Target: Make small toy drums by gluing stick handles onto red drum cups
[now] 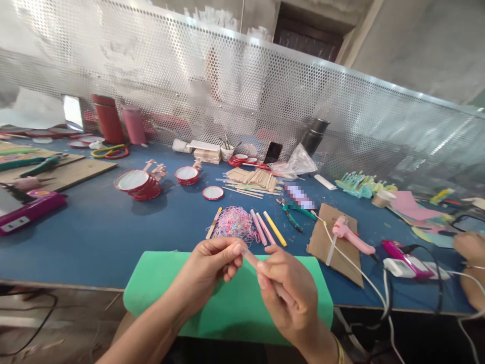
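Note:
Over a green cloth (159, 283) at the table's front edge, both my hands hold a slim, pale pink pen-like stick (250, 259). My left hand (208, 263) pinches its upper end between thumb and fingertips; whether something small is there too is hidden. Wrapped round the lower part is my right hand (291, 288), which covers much of the stick. Just beyond lies a heap of pastel rubber bands (235, 225). A flat wooden stick (214, 223) rests at its left, and a purple marker (258, 227), a pink marker (265, 228) and a yellow marker (275, 228) at its right.
Stacked red-rimmed round tins (138, 186) stand left. Wooden sticks (252, 179) lie behind the bands, with green-handled pliers (293, 215) nearby. Right are a pink glue gun (352, 236) on cardboard (322, 227), trailing cables, and another person's hand (470, 248). A perforated metal screen (235, 76) borders the table.

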Action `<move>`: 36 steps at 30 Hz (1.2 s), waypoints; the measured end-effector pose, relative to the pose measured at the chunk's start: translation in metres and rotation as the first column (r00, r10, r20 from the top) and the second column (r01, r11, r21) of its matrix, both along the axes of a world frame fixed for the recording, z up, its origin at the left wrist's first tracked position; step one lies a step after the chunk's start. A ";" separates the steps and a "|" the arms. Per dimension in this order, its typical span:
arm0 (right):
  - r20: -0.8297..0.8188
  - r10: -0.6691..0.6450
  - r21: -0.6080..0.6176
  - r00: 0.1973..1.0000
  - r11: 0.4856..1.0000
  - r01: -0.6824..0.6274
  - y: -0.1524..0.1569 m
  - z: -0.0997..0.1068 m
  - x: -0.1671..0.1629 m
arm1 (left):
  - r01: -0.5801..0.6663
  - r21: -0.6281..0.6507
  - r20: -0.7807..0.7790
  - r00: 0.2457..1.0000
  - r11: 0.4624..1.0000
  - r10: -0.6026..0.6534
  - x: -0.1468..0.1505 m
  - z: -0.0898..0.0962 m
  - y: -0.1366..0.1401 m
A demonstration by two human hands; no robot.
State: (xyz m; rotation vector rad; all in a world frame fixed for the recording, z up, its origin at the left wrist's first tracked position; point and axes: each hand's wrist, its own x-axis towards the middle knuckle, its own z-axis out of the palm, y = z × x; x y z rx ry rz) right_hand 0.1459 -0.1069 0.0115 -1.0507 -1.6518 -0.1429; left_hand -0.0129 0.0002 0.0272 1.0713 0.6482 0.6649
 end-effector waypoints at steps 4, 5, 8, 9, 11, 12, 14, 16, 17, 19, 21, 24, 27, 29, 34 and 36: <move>0.031 -0.092 -0.072 0.995 0.993 0.094 0.014 0.007 0.028 | -0.025 0.328 -0.166 0.982 0.944 0.084 -0.008 0.003 0.016; 0.051 -0.156 -0.079 0.986 0.984 0.159 0.017 0.008 0.038 | -0.047 0.419 -0.211 0.966 0.907 0.147 -0.011 0.003 0.020; 0.152 -0.331 -0.141 0.931 0.925 0.352 0.025 0.002 0.066 | -0.058 0.686 -0.338 0.857 0.726 0.388 -0.023 0.005 0.031; 0.194 -0.361 -0.166 0.912 0.904 0.393 0.026 -0.002 0.074 | -0.021 0.747 -0.385 0.802 0.665 0.457 -0.027 0.007 0.033; 0.225 -0.415 -0.197 0.881 0.867 0.459 0.025 -0.009 0.087 | 0.093 0.806 -0.478 0.686 0.585 0.549 -0.033 0.010 0.037; 0.231 -0.436 -0.205 0.870 0.852 0.481 0.023 -0.012 0.092 | 0.151 0.813 -0.516 0.633 0.562 0.577 -0.035 0.011 0.039; 0.246 -0.484 -0.193 0.840 0.825 0.532 0.016 -0.014 0.103 | 0.248 0.816 -0.562 0.548 0.522 0.619 -0.038 0.013 0.041; 0.300 -0.555 -0.143 0.776 0.778 0.612 0.006 -0.013 0.117 | 0.320 0.814 -0.580 0.478 0.485 0.659 -0.038 0.014 0.045; 0.349 -0.592 -0.113 0.726 0.742 0.660 0.001 -0.012 0.125 | 0.354 0.807 -0.590 0.445 0.472 0.674 -0.037 0.015 0.047; 0.479 -0.638 -0.087 0.603 0.649 0.756 -0.011 -0.009 0.143 | 0.434 0.768 -0.630 0.376 0.471 0.680 -0.034 0.015 0.051; 0.603 -0.683 -0.078 0.412 0.464 0.883 -0.022 -0.008 0.161 | 0.507 0.708 -0.681 0.304 0.492 0.666 -0.029 0.016 0.055; 0.737 -0.637 -0.098 0.227 0.232 0.968 -0.033 -0.012 0.186 | 0.564 0.647 -0.720 0.231 0.513 0.655 -0.022 0.019 0.058; 0.809 -0.544 -0.189 0.222 0.116 0.975 -0.037 -0.019 0.206 | 0.574 0.630 -0.737 0.230 0.523 0.636 -0.017 0.021 0.059; 0.820 -0.505 -0.255 0.269 0.099 0.962 -0.037 -0.023 0.217 | 0.575 0.626 -0.746 0.244 0.527 0.619 -0.016 0.022 0.060; 0.797 -0.496 -0.361 0.344 0.065 0.930 -0.031 -0.026 0.241 | 0.563 0.592 -0.794 0.284 0.578 0.537 -0.017 0.023 0.066; 0.789 -0.508 -0.371 0.346 0.056 0.927 -0.029 -0.028 0.249 | 0.546 0.589 -0.802 0.301 0.596 0.516 -0.020 0.025 0.069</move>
